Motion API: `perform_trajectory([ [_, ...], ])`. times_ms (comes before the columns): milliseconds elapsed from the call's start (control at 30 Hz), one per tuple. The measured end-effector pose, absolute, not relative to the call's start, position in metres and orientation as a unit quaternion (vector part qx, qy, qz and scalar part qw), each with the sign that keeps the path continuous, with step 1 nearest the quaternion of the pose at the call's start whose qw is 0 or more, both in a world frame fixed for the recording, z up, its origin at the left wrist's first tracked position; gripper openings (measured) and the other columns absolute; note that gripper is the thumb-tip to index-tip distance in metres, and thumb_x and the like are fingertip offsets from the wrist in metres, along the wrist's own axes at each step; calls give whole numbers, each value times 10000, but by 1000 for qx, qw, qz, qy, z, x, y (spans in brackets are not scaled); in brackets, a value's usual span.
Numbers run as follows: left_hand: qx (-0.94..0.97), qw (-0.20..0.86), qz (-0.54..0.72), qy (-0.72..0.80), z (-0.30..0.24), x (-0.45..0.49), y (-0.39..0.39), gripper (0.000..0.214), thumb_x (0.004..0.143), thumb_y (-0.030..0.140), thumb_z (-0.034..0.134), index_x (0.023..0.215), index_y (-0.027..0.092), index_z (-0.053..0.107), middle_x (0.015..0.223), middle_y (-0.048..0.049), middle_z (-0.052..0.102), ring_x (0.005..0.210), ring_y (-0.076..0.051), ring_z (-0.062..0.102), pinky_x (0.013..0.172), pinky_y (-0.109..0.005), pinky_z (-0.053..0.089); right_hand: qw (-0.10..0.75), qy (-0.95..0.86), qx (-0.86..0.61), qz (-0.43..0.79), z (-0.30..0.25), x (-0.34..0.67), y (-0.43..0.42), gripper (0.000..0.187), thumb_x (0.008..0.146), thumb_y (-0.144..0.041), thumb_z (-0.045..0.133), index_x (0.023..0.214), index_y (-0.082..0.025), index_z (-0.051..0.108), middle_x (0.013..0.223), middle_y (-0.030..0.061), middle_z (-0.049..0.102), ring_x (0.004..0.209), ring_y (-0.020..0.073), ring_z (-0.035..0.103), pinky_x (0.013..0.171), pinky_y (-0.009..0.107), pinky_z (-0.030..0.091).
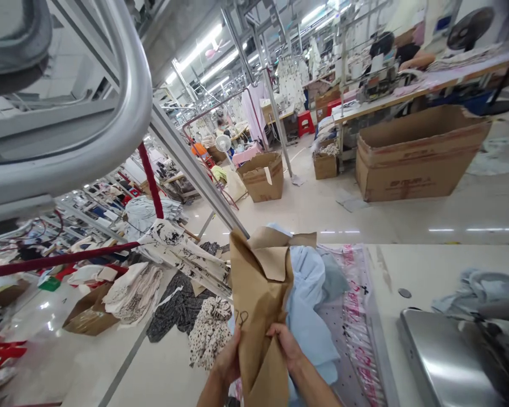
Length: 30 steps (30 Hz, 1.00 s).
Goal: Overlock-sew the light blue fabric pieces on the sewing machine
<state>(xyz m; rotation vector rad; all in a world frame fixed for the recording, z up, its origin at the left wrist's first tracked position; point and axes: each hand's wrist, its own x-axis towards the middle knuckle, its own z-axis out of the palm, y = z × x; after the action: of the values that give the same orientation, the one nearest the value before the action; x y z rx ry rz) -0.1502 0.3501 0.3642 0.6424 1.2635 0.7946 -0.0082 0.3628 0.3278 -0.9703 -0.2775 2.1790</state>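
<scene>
Both of my hands grip a crumpled sheet of brown paper (261, 294) held upright at the bottom centre. My left hand (229, 356) closes on its left edge, near a handwritten mark. My right hand (286, 343) pinches the right edge. Just behind the paper lies light blue fabric (309, 305) on clear printed plastic (352, 316), at the left end of a white table (432, 268).
A shiny metal plate (445, 362) and grey cloth (479, 294) sit on the table at right. Patterned garments (182, 265) hang over a red rail (59, 259) at left. Cardboard boxes (415, 152) stand on the floor behind. A person sits at a far sewing station (407, 53).
</scene>
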Motion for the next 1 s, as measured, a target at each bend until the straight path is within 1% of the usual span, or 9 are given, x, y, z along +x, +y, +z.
perform_trajectory([
  [67, 284, 671, 367, 579, 360, -149, 343, 829, 490, 605, 859, 1150, 165, 618, 1082, -146, 716, 1093, -362, 636, 949, -429, 504, 391, -100, -395, 825, 324, -17, 358, 280, 936, -362, 584, 1114, -147, 610, 1050, 58, 655, 845, 162, 650, 729, 342, 559],
  [167, 294, 636, 391, 597, 359, -149, 341, 792, 514, 422, 900, 1196, 182, 578, 1117, -119, 706, 1076, -317, 651, 956, -378, 506, 463, -102, -421, 773, 320, -32, 357, 264, 930, -335, 597, 1113, -146, 609, 1080, 59, 646, 894, 176, 645, 772, 362, 552],
  [333, 314, 598, 404, 617, 359, -151, 343, 779, 500, 393, 900, 1173, 172, 574, 1096, -125, 706, 1011, -300, 675, 899, -364, 532, 536, -143, -459, 694, 316, -40, 351, 242, 906, -288, 629, 1104, -150, 610, 1132, 61, 629, 990, 196, 620, 850, 396, 526],
  [467, 332, 561, 400, 645, 353, -155, 350, 638, 504, 320, 879, 1049, 157, 590, 975, -107, 728, 859, -271, 700, 778, -351, 559, 519, -191, -462, 694, 306, -17, 327, 222, 887, -268, 632, 1075, -151, 614, 1016, 40, 664, 865, 173, 644, 786, 366, 534],
  [633, 392, 524, 377, 655, 352, -149, 360, 603, 494, 192, 828, 1045, 160, 583, 975, -87, 732, 846, -253, 691, 752, -328, 559, 476, -261, -509, 668, 281, 7, 308, 225, 798, -220, 703, 1002, -148, 638, 1002, 41, 692, 959, 208, 645, 921, 432, 476],
  [767, 452, 478, 351, 666, 359, -146, 359, 582, 518, 206, 787, 1056, 170, 568, 996, -80, 726, 900, -264, 680, 775, -329, 550, 460, -316, -536, 633, 269, 6, 305, 303, 840, -386, 664, 1033, -155, 628, 1044, 57, 695, 1006, 208, 646, 937, 418, 472],
  [833, 477, 449, 332, 678, 365, -152, 361, 553, 533, 210, 758, 1050, 171, 566, 981, -77, 724, 894, -269, 676, 775, -337, 542, 435, -345, -555, 619, 264, 15, 295, 379, 874, -503, 576, 1022, -158, 623, 916, 52, 707, 874, 207, 678, 820, 387, 520],
  [900, 498, 412, 313, 695, 371, -160, 365, 509, 542, 223, 730, 1021, 170, 567, 943, -71, 718, 867, -273, 670, 769, -349, 533, 399, -370, -605, 582, 256, 34, 278, 402, 833, -548, 581, 986, -178, 616, 847, 62, 694, 800, 237, 674, 755, 390, 522],
  [1000, 535, 344, 283, 718, 381, -169, 372, 438, 558, 224, 698, 972, 174, 566, 921, -68, 699, 876, -282, 649, 798, -360, 504, 347, -413, -693, 478, 238, 63, 255, 369, 707, -356, 723, 1002, -175, 595, 1044, 141, 646, 1032, 321, 590, 910, 474, 437],
])
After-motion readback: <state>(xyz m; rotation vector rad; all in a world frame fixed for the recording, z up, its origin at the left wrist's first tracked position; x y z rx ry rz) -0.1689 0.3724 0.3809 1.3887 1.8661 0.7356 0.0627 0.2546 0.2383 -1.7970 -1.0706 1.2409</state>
